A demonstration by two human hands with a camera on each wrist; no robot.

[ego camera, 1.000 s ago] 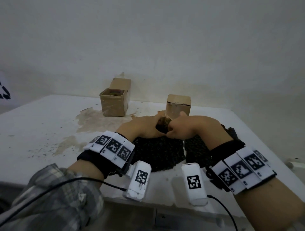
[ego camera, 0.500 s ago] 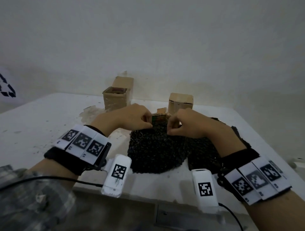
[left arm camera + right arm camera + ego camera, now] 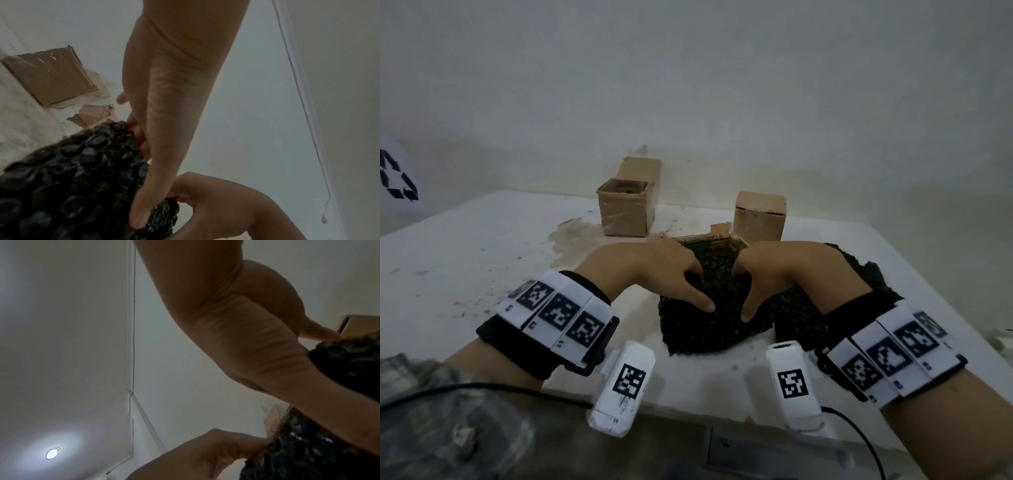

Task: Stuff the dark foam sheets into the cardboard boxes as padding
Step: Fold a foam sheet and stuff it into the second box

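Gripping dark foam sheet [image 3: 709, 308], left hand [image 3: 654, 263], right hand [image 3: 784, 263], stained white table [image 3: 465, 260], pale wall [image 3: 722, 85].

Black bubbly foam sheet [image 3: 702, 329]; brown boxes [image 3: 625, 212]; white stained table [image 3: 465, 260].

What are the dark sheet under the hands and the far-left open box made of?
Dark sheet: looks like black bubble wrap, not foam. The left wrist view shows glossy rounded blisters catching light, so probably plastic film.
Far-left open box: brown corrugated-looking cardboard, matte, with a shiny strip on its front, likely clear tape.
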